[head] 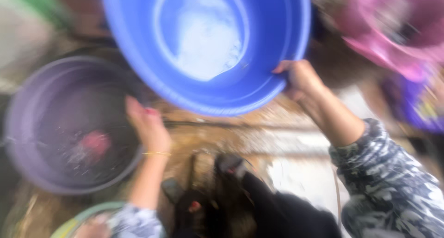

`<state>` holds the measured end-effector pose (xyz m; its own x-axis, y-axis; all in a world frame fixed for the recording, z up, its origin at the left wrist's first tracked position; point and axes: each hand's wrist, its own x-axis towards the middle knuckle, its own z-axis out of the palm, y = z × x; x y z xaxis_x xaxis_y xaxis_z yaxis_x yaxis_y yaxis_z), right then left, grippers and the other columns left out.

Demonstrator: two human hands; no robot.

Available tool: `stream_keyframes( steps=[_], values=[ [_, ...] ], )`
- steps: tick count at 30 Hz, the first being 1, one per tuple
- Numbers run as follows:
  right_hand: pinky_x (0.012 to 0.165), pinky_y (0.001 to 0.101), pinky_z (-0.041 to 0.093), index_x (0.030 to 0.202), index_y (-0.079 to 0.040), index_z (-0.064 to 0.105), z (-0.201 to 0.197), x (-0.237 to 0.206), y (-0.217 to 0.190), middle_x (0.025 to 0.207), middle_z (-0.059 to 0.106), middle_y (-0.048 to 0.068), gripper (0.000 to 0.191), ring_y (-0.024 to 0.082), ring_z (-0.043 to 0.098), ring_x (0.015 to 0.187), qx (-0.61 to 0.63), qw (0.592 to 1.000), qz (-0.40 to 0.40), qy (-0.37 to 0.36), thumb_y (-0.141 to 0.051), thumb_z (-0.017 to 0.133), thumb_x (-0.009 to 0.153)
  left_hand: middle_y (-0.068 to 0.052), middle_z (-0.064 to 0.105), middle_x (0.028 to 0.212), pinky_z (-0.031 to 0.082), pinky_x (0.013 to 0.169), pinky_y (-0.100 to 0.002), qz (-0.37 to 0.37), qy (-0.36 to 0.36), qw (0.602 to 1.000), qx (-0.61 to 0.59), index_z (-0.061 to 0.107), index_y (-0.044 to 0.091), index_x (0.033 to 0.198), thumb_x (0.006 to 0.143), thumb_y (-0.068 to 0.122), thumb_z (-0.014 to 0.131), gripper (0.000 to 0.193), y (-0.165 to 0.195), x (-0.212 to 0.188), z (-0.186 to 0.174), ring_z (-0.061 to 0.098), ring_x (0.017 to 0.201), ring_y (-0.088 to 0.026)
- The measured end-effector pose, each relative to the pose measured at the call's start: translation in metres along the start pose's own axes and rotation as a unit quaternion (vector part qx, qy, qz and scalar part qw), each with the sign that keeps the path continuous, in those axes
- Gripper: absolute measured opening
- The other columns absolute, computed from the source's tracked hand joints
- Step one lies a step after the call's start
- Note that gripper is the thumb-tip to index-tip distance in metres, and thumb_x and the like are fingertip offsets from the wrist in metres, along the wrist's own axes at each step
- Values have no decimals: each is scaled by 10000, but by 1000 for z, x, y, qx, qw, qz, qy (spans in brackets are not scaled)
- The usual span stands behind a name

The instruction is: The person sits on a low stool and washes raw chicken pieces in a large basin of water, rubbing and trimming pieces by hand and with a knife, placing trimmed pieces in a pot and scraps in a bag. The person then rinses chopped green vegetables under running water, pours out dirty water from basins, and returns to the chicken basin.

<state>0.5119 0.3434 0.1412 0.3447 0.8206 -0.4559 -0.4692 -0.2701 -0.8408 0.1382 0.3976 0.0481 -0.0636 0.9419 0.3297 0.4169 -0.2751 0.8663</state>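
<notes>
1. Gripping the blue plastic basin, the right hand curls its fingers over the rim; the left hand presses the underside, its grip unclear.
2. Probably light, stiff and wet-slippery; opposite rim edges suit holding.
3. Blur hides detail; purple tub sits left of the fingers.

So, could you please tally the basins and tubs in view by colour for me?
Blue basin, tilted, gripped by the right hand, left hand beneath it: 1
Purple tub, something pink inside: 1
Pink tub, blurred: 1
Green-rimmed bowl, partly cut off: 1
Total: 4
</notes>
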Motion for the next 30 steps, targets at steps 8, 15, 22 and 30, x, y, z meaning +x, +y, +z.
stream_keyframes(
  steps=[8,15,22,30],
  values=[
    [762,442,618,986,90,632,-232,-187,86,885,662,163,304,288,683,765,156,966,-33,202,113,575,688,-232,260,1639,339,1255,-424,201,-236,937,-163,141,-19,1608,1150,661,397,859,206,-17,39,416,1484,-296],
    [832,564,602,1074,12,605,-387,-335,169,925,663,141,400,319,694,848,216,885,-25,411,67,611,678,-293,346,1578,447,1133,-436,186,-451,863,-132,92,24,1659,1103,456,593,864,282,-83,105,536,1325,-333],
    [1048,535,532,1257,29,559,-478,-529,265,1174,637,173,505,349,659,1118,322,774,-121,532,76,623,758,-297,413,1533,553,986,-341,87,-533,833,-116,134,47,1683,1037,72,653,829,275,-108,159,620,1216,-263],
    [1036,689,481,1346,93,393,-499,-626,322,1356,511,273,554,477,589,1277,429,593,-112,672,89,567,820,-268,473,1470,572,856,-337,28,-602,795,-68,173,103,1627,969,145,651,814,308,-154,199,682,1047,-236]
  ],
)
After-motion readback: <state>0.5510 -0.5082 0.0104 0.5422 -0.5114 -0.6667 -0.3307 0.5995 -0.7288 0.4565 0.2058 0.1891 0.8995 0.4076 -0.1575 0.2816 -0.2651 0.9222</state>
